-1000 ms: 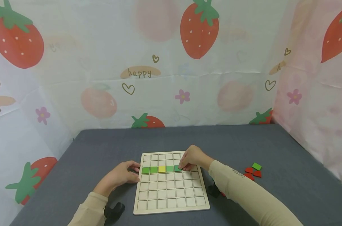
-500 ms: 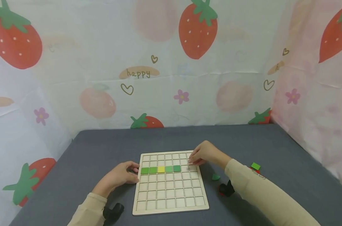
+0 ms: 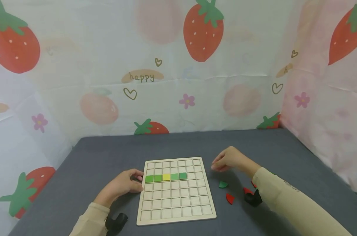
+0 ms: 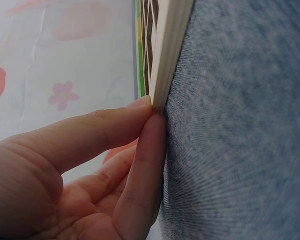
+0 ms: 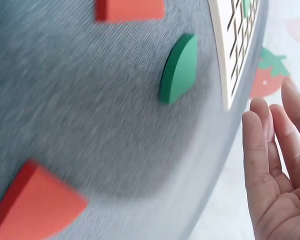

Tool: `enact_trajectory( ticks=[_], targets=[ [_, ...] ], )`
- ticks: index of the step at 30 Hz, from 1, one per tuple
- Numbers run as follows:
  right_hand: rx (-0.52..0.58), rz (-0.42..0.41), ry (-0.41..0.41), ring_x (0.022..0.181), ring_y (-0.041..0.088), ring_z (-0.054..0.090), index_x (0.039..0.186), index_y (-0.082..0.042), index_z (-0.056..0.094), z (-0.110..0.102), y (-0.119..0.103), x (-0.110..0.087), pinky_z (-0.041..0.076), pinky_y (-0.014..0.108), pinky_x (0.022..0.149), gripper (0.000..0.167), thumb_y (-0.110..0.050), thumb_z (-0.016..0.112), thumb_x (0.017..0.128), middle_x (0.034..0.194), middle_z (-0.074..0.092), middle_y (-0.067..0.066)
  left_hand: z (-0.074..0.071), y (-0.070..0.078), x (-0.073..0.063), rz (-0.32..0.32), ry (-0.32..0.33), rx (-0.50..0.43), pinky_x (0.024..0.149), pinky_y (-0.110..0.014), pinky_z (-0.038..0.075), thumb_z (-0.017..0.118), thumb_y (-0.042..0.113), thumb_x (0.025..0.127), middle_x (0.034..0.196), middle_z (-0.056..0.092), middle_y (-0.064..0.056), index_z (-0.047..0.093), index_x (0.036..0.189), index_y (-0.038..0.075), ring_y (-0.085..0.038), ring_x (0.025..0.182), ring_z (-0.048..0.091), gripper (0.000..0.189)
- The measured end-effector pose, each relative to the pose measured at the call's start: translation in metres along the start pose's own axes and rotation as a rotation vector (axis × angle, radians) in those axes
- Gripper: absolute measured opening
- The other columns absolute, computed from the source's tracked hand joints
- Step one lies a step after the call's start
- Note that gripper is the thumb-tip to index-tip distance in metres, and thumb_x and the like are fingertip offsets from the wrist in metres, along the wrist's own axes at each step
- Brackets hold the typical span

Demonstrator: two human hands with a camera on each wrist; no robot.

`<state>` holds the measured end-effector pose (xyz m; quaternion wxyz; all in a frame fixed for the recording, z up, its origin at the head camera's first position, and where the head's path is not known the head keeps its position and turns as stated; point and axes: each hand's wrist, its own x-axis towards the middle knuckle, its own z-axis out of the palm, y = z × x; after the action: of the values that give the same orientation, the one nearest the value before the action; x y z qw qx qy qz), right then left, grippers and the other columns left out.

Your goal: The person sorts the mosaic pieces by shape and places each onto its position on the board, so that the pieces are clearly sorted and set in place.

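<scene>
A square wooden grid board (image 3: 176, 209) lies on the table, with a row of green and yellow square tiles (image 3: 166, 177) in its third row. My left hand (image 3: 123, 184) is at the board's left edge; in the left wrist view, the thumb (image 4: 105, 127) and a finger pinch that edge. To the right of the board, my right hand (image 3: 230, 159) hovers above the table with fingers loosely bent and nothing visible in them. Below it lie a green quarter-circle piece (image 3: 223, 184) and a red wedge-shaped piece (image 3: 230, 198).
More red pieces (image 3: 247, 190) lie under the right forearm, partly hidden by the sleeve and the black wrist camera (image 3: 253, 198). A dark grey cloth covers the table (image 3: 113, 147). Strawberry-printed curtains (image 3: 166, 108) hang behind and at the sides.
My right hand has moved away from the row of tiles to the right, off the board. The dark green tile stays in the row. My left hand keeps its place at the edge.
</scene>
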<state>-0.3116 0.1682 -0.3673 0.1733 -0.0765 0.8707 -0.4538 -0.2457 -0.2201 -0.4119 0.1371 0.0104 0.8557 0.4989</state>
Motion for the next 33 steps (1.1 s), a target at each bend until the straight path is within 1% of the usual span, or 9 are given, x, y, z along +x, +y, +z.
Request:
enact_trajectory(
  ticks=[3,9,15,18,22,26,33],
  targets=[
    [0.002,0.014,0.007,0.080,0.018,0.073,0.098,0.000,0.077,-0.009,0.006,-0.005,0.060,0.039,0.081,0.025,-0.015,0.083,0.080,0.091,0.077,0.007,0.000,0.001,-0.001,0.003,-0.005,0.004,0.079,-0.036,0.056,0.073,-0.004,0.082,0.112,0.054,-0.017,0.049,0.135,-0.011,-0.019,0.094,0.062,0.058],
    [-0.002,0.024,0.023,0.085,0.022,0.074,0.102,0.000,0.076,-0.027,0.016,-0.014,0.060,0.040,0.082,0.029,-0.018,0.083,0.081,0.090,0.077,0.006,0.001,0.001,-0.001,-0.007,0.005,0.007,0.079,-0.036,0.056,0.073,-0.004,0.081,0.112,0.054,-0.016,0.051,0.134,-0.010,-0.020,0.096,0.063,0.057],
    [-0.021,0.055,0.040,0.087,0.021,0.074,0.104,0.000,0.076,-0.044,0.025,-0.022,0.059,0.040,0.084,0.030,-0.020,0.081,0.083,0.091,0.077,0.006,0.000,0.000,0.000,-0.011,0.004,0.012,0.078,-0.034,0.056,0.074,-0.004,0.081,0.113,0.054,-0.017,0.050,0.134,-0.010,-0.020,0.096,0.063,0.058],
    [-0.010,0.075,0.050,0.086,0.020,0.074,0.105,0.001,0.076,-0.052,0.031,-0.025,0.060,0.039,0.083,0.032,-0.021,0.082,0.082,0.092,0.077,0.006,0.000,0.000,0.000,-0.011,0.009,0.015,0.078,-0.034,0.056,0.074,-0.004,0.081,0.113,0.054,-0.017,0.050,0.134,-0.010,-0.020,0.095,0.062,0.059],
    [0.021,0.075,0.045,0.086,0.018,0.073,0.107,0.003,0.075,-0.062,0.040,-0.029,0.059,0.039,0.083,0.036,-0.022,0.082,0.082,0.096,0.077,0.004,0.000,0.000,-0.001,-0.004,0.007,0.016,0.079,-0.035,0.056,0.074,-0.005,0.081,0.113,0.053,-0.017,0.049,0.134,-0.011,-0.020,0.095,0.063,0.058],
    [0.031,0.065,0.046,0.088,0.020,0.073,0.108,0.004,0.074,-0.071,0.049,-0.034,0.059,0.040,0.085,0.037,-0.022,0.081,0.083,0.097,0.077,0.005,0.000,0.000,-0.001,-0.003,0.005,0.012,0.079,-0.035,0.056,0.074,-0.005,0.082,0.113,0.053,-0.017,0.049,0.134,-0.011,-0.020,0.097,0.063,0.059],
    [0.044,0.138,0.098,0.084,0.013,0.072,0.109,0.002,0.074,-0.088,0.064,-0.042,0.060,0.035,0.081,0.037,-0.024,0.081,0.083,0.090,0.077,0.000,0.001,0.001,-0.001,-0.009,0.018,0.011,0.078,-0.034,0.057,0.075,-0.005,0.080,0.112,0.054,-0.016,0.051,0.134,-0.010,-0.021,0.097,0.063,0.059]
  ],
)
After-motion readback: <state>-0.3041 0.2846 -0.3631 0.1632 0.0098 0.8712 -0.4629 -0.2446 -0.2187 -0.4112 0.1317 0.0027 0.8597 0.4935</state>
